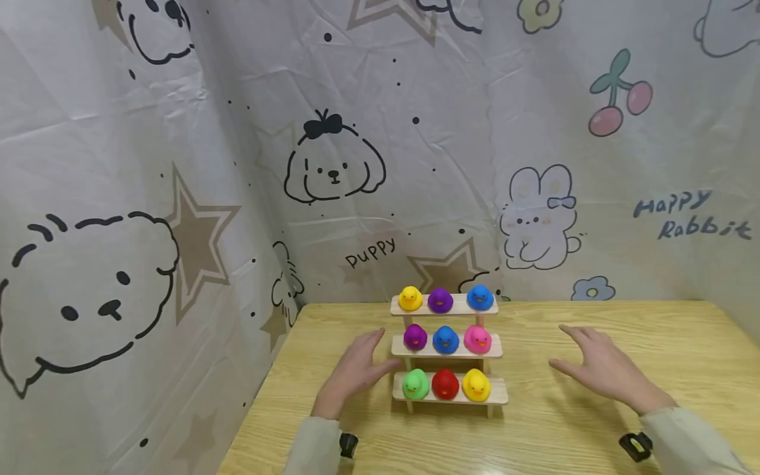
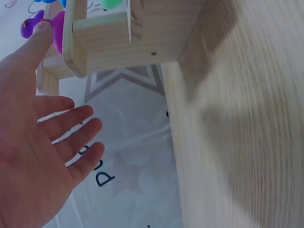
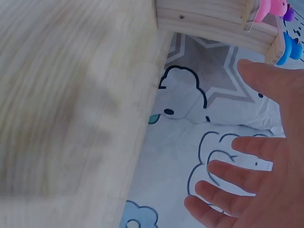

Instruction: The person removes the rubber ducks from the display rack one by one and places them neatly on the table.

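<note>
A three-tier wooden stand (image 1: 499,392) holds small toy ducks in rows of three. Its top tier bears a yellow duck (image 1: 410,299), a purple duck (image 1: 441,301) and a blue duck (image 1: 479,298). On the middle tier sit a purple duck (image 1: 415,337), a blue duck (image 1: 445,340) and a pink duck (image 1: 477,339). Below are a green duck (image 1: 415,384), a red duck (image 1: 445,384) and a yellow duck (image 1: 476,385). My left hand (image 1: 356,368) is beside the stand's left end, fingers extended, holding nothing. Well right of the stand, my right hand (image 1: 608,369) hovers, fingers spread and palm bare.
The stand rests on a light wood-grain table (image 1: 546,435). Behind the table and along its left hangs a pale curtain (image 1: 415,165) printed with puppies, rabbits and stars. Each wrist wears a dark strap, the left strap (image 1: 348,445) and the right strap (image 1: 636,446).
</note>
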`<state>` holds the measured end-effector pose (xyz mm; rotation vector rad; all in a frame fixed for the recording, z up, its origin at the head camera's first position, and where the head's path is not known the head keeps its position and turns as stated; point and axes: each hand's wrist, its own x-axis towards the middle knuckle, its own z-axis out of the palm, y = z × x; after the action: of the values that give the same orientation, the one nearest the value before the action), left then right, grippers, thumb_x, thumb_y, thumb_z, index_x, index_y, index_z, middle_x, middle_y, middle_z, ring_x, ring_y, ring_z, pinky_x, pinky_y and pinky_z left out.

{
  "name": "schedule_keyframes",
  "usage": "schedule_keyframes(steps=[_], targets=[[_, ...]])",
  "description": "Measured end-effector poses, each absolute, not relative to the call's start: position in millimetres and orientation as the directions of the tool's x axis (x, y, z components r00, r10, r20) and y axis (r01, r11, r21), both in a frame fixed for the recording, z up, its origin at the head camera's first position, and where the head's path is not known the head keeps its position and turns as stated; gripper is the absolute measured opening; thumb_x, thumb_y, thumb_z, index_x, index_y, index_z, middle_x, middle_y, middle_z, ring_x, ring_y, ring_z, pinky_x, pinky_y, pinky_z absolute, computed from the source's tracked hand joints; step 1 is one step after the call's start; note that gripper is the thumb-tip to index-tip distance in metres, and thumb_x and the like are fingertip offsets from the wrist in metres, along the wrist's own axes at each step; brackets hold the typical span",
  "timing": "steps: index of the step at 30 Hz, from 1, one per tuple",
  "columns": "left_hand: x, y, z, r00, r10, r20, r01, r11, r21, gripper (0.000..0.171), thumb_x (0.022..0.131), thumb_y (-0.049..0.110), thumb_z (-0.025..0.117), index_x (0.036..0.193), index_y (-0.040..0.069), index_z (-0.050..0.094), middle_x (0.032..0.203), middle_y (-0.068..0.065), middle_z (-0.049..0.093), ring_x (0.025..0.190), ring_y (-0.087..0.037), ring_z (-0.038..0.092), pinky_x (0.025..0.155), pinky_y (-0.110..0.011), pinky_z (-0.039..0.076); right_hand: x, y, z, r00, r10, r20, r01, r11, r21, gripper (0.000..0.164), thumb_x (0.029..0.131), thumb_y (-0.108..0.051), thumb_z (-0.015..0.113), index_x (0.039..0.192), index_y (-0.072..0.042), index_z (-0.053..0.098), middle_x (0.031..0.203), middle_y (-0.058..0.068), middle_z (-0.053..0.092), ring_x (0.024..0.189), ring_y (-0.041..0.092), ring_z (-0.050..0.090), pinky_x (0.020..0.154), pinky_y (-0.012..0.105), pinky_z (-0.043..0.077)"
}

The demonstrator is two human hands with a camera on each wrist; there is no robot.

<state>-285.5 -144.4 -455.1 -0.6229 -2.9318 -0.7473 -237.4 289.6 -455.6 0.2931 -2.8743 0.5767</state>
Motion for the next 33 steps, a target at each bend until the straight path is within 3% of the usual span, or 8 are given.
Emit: schedule_keyframes(steps=[11, 33], targets=[[-289.3, -126.8, -449.6, -0.890, 0.416, 0.184, 0.452, 0.757, 0.473, 0.071, 0.087, 0.047, 0.064, 0.141, 0.006, 0.042, 0.138, -0.010, 0.048, 0.128, -0.028, 0.042, 0.105, -0.043, 0.033, -247.7, 269.7, -438.9, -0.945, -0.185, 0.270, -0.275, 0.895, -0.351, 0.081, 0.083, -0.055, 0.064, 0.134, 0.005, 0.045, 0.128, 0.032, 0.046, 0.115, 0.050, 0.042, 0.091, 0.065, 0.035], [-298.6, -118.2, -454.1, -0.894, 0.411, 0.178, 0.446, 0.779, 0.441, 0.062, 0.087, 0.046, 0.063, 0.133, 0.006, 0.052, 0.133, -0.010, 0.053, 0.124, -0.027, 0.047, 0.103, -0.042, 0.037, -267.8, 235.3, -402.1, -0.879, -0.283, 0.384, -0.425, 0.829, -0.364, 0.058, 0.088, -0.036, 0.067, 0.129, 0.001, 0.052, 0.126, 0.023, 0.053, 0.115, 0.043, 0.048, 0.092, 0.060, 0.040]])
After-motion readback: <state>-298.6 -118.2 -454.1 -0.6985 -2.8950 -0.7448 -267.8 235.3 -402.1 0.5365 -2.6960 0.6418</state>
